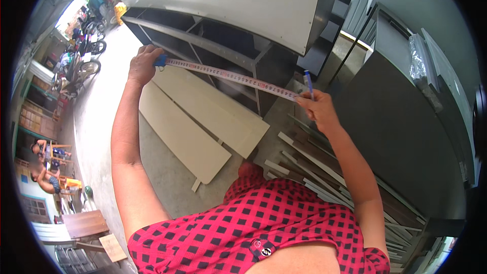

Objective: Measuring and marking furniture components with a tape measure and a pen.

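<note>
A tape measure [233,76] is stretched between my hands, its white blade with dark and red marks running from upper left down to the right. My left hand [144,64] is closed round the blue case [161,61]. At the other end my right hand [317,107] pinches the blade between thumb and fingers. A blue pen [308,80] also stands up out of that hand. Behind the blade is a dark cabinet frame [203,38] with open compartments; whether the blade touches it I cannot tell. Two long cream boards [218,114] lie on the floor below.
A large light panel [228,0] rises at the top. Dark grey panels [390,91] lean on the right, beside plastic-wrapped pieces [418,58]. Several narrow strips [324,165] lie at lower right. Motorbikes [81,66] and two seated people [46,172] are on the far left.
</note>
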Motion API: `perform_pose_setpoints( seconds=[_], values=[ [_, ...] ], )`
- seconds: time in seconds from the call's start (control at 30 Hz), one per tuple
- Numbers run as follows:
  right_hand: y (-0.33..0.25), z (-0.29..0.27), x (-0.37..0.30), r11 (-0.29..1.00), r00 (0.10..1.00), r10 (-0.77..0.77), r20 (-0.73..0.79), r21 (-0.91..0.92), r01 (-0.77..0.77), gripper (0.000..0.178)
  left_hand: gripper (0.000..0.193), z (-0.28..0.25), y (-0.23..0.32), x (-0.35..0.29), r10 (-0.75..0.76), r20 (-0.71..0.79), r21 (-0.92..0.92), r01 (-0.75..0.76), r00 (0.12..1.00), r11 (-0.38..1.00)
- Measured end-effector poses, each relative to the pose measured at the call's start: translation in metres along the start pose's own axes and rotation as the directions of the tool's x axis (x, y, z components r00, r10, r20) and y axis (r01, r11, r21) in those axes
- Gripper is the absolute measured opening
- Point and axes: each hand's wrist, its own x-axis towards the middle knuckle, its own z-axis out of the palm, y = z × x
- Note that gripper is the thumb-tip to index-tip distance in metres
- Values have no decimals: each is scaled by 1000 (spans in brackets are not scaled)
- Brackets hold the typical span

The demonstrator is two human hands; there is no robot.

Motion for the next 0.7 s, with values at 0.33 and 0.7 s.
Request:
perform_pose_setpoints(
  seconds=[0.33,0.7],
  values=[
    [71,53,197,953,972,210,-109,243,-179,17,40,111,-77,149,6,-2,27,-6,1000,1000],
    [109,74,289,945,900,317,-298,181,-272,14,37,245,-128,254,122,93,-51,-117,988,992]
  ],
)
